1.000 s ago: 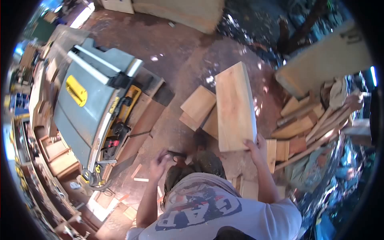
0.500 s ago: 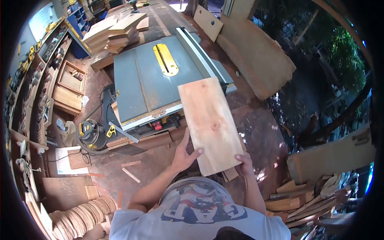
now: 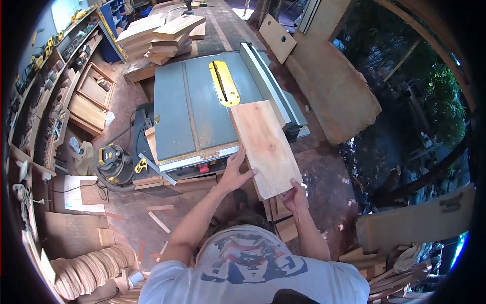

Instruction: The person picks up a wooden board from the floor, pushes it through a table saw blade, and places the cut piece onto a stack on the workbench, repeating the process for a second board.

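A pale wooden board (image 3: 268, 152) with a knot in its face is held between my two hands. My left hand (image 3: 237, 175) grips its left edge, thumb on top and fingers along the side. At the near right corner my right hand (image 3: 295, 196) is closed on the board, thumb above and fingers beneath. The board's far end overlaps the front of the grey table saw (image 3: 174, 119), close to the yellow throat plate (image 3: 223, 83). Just right of the board's far end runs the long metal rip fence (image 3: 266, 86).
Boards are stacked (image 3: 162, 38) beyond the saw at left. A shop vacuum (image 3: 114, 164) with a hose stands left of the saw, near a yellow-handled tool (image 3: 141, 164). Wood offcuts (image 3: 159, 222) lie on the floor. A large slab (image 3: 331, 91) leans at right.
The board has moved forward, away from my body, and its far end now reaches over the saw's front. My arms are stretched further out, both hands still on the board.
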The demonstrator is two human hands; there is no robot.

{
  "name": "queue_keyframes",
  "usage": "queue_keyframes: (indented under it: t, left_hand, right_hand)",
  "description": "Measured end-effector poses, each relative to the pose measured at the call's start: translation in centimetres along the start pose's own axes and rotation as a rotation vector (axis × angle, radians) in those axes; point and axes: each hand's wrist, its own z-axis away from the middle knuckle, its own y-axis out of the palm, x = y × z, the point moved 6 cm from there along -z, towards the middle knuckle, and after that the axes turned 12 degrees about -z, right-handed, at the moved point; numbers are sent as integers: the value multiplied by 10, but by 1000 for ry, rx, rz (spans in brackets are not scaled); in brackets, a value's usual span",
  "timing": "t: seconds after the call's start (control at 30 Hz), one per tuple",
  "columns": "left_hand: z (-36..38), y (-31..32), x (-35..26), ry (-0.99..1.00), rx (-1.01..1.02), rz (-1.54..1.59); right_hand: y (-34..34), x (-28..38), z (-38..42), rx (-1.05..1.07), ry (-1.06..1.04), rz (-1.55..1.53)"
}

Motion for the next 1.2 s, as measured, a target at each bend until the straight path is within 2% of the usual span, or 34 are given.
queue_keyframes:
  t: [0.03,0.17,0.3,0.33,0.37,0.43,0.47,0.57,0.63,0.7,0.77,0.8,0.83,0.97,1.0,1.1,1.13,1.2]
  left_hand:
    - [-3,-1,3,-13,0,8]
    - [-20,-17,-2,7,7,111]
    - [-32,-30,14,20,10,48]
    - [-30,-43,-5,30,-6,134]
    - [-25,-43,0,-28,-33,82]
    - [0,-35,12,-253,-81,414]
    - [18,-20,39,-320,-179,478]
    - [72,29,164,-787,-494,1201]
    - [90,43,239,-892,-699,1660]
    - [82,11,216,-970,-862,1606]
    - [75,26,264,-880,-837,1814]
    - [71,16,243,-975,-834,1689]
    - [66,16,255,-982,-795,1615]
    - [70,16,243,-1037,-921,1752]
    - [68,12,229,-1021,-901,1830]
    - [69,27,257,-906,-951,1956]
    - [70,30,260,-878,-886,1956]
    - [83,38,266,-918,-764,1668]
  right_hand:
    - [6,-7,1,-13,15,6]
    - [-24,-41,-19,116,299,-32]
    - [-7,-36,-20,17,251,61]
    - [-7,-37,-21,-17,246,73]
    - [-8,-38,-20,-55,251,93]
    - [2,-39,-11,-106,239,109]
    - [7,-39,-9,-120,226,116]
    - [8,-39,-11,-122,200,129]
    - [18,-36,-4,-134,178,136]
    - [24,-39,1,-150,165,131]
    - [27,-31,-1,-148,153,130]
    - [27,-32,-1,-144,160,125]
    - [27,-35,-2,-145,173,113]
    - [17,-35,-5,-172,193,114]
    - [22,-32,-6,-157,180,122]
    - [29,-32,1,-147,160,154]
    - [31,-33,1,-150,156,166]
    - [27,-33,4,-156,159,162]
